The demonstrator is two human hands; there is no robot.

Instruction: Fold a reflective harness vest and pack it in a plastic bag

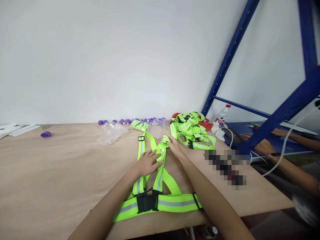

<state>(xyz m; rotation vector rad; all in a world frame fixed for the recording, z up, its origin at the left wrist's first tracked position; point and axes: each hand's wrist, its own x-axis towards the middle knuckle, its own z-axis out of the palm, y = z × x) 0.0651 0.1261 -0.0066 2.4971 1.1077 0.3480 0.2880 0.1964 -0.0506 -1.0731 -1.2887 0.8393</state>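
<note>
A neon-yellow reflective harness point(178, 202) with grey stripes lies spread before me, its black buckle point(147, 201) at the near side. My left hand point(148, 163) rests on the shoulder straps, fingers stretched out and touching them. At the far end of the right-hand strap, my right hand point(175, 146) has its fingers closed around the folded webbing; part of the thumb and fingertips is hidden. Beyond my hands, a folded harness in a clear packet point(140, 125) lies near the wall. To the right is a heap of similar harnesses point(190, 128) with black clips.
Clear plastic bags point(112, 132) and several purple caps point(121, 121) line the back of the wooden table point(62, 176). Another purple cap point(46, 134) lies left. A blue metal frame point(231, 50), a bottle point(223, 114) and a white cable point(282, 150) stand right, beside another person's hands point(265, 148).
</note>
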